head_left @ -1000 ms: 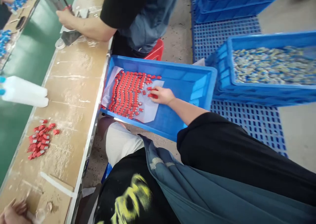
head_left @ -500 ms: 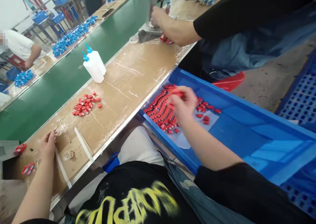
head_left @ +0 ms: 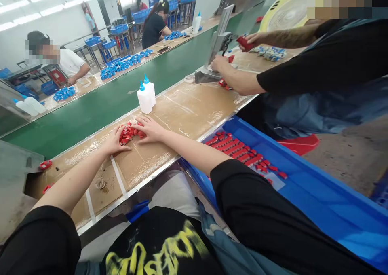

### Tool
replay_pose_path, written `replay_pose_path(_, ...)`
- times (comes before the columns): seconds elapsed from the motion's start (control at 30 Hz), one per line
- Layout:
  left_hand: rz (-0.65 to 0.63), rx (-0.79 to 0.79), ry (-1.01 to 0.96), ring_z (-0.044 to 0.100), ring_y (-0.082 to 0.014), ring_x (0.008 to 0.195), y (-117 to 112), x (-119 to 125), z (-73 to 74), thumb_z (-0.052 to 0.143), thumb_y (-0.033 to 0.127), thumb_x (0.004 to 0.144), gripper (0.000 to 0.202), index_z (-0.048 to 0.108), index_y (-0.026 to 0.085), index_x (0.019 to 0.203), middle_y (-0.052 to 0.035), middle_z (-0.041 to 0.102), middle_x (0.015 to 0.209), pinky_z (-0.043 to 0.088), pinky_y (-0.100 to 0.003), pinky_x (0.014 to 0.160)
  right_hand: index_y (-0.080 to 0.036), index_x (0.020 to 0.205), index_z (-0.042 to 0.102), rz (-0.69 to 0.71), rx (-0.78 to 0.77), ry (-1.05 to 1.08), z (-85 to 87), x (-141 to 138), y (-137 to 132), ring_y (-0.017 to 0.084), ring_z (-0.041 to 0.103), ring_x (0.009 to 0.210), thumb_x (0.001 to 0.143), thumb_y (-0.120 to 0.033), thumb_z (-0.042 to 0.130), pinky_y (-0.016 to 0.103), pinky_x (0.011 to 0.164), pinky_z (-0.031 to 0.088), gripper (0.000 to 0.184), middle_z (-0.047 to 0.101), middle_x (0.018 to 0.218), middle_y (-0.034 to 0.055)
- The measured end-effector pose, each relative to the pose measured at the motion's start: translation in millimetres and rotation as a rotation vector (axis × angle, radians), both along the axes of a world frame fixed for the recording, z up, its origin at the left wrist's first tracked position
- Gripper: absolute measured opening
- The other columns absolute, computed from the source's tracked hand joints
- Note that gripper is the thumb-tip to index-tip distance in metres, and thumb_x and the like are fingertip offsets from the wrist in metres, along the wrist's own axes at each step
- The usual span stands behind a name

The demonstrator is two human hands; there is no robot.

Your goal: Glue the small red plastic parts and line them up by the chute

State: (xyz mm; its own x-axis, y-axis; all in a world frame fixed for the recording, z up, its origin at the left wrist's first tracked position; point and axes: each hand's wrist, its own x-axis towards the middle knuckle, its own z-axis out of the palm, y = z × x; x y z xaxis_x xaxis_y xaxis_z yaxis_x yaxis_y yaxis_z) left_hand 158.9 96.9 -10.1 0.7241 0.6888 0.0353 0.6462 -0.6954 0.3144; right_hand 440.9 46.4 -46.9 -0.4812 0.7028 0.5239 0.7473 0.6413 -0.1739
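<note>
A pile of small red pieces (head_left: 129, 133) lies on the brown-covered bench (head_left: 169, 141). My left hand (head_left: 117, 140) curves around the pile's left side, thumb and fingers spread. From the right, my right hand (head_left: 150, 128) reaches over the pile's edge with its fingers stretched out. Both hands touch or nearly touch the pieces; neither is closed on one. Rows of similar red pieces (head_left: 233, 147) lie in the blue tray (head_left: 303, 153) beside the bench, to the right of my lap.
Two white bottles with blue tips (head_left: 146, 96) stand behind the pile, beside the green conveyor belt (head_left: 112, 93). At right, a co-worker's hands (head_left: 222, 64) work at a metal bench press (head_left: 220, 44). Blue pieces (head_left: 124, 64) cover the far bench.
My right hand has left the blue tray and come to the red pile. My left hand has moved right and forward to the pile's left side. The view has tilted up.
</note>
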Motion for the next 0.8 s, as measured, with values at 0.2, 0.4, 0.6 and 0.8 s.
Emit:
replay_pose_path(0.2, -0.042, 0.04, 0.012, 0.029, -0.0391, 0.156, 21.3, 25.9, -7.5, 0.08, 0.079, 0.065, 0.127, 0.024, 0.027, 0.166, -0.0146, 0.023, 0.172, 0.027, -0.051, 0.128, -0.019, 0.16, 0.041, 0.01, -0.239, 0.085, -17.0, 13.5, 27.8, 0.04, 0.04, 0.149, 0.075, -0.073, 0.078, 0.055, 0.124, 0.033, 0.107, 0.038, 0.164, 0.0196)
replay_pose_path(0.4, -0.043, 0.078, -0.018, 0.034, -0.0371, 0.153, 50.7, 71.8, -1.6, 0.08, 0.07, 0.072, 0.113, 0.033, 0.02, 0.161, -0.0164, 0.033, 0.167, 0.027, -0.049, 0.128, -0.011, 0.156, 0.044, -0.042, -0.2, 0.118, -12.6, 20.7, 65.0, 0.037, 0.046, 0.145, 0.08, -0.059, 0.08, 0.051, 0.123, 0.036, 0.097, 0.046, 0.156, 0.0232)
replay_pose_path(0.6, -0.058, 0.334, 0.075, 0.033, -0.042, 0.152, 34.6, 91.3, 28.2, 0.074, 0.069, 0.078, 0.095, 0.044, 0.02, 0.154, -0.0163, 0.042, 0.163, 0.018, -0.064, 0.126, -0.016, 0.152, 0.048, -0.045, -0.015, 0.21, 14.0, 86.1, -3.2, 0.033, 0.044, 0.146, 0.09, -0.063, 0.068, 0.048, 0.121, 0.035, 0.08, 0.046, 0.158, 0.0194)
replay_pose_path(0.8, -0.624, 0.398, 0.007, 0.06, -0.0253, 0.132, -29.5, 144.8, 77.2, 0.06, 0.047, 0.097, 0.036, 0.065, 0.032, 0.13, -0.001, 0.067, 0.137, 0.044, -0.049, 0.118, -0.015, 0.098, 0.073, -0.824, -0.246, 0.541, -30.8, 213.0, -261.3, 0.02, 0.069, 0.085, 0.103, -0.064, 0.041, 0.031, 0.085, 0.05, 0.058, 0.074, 0.087, 0.007)
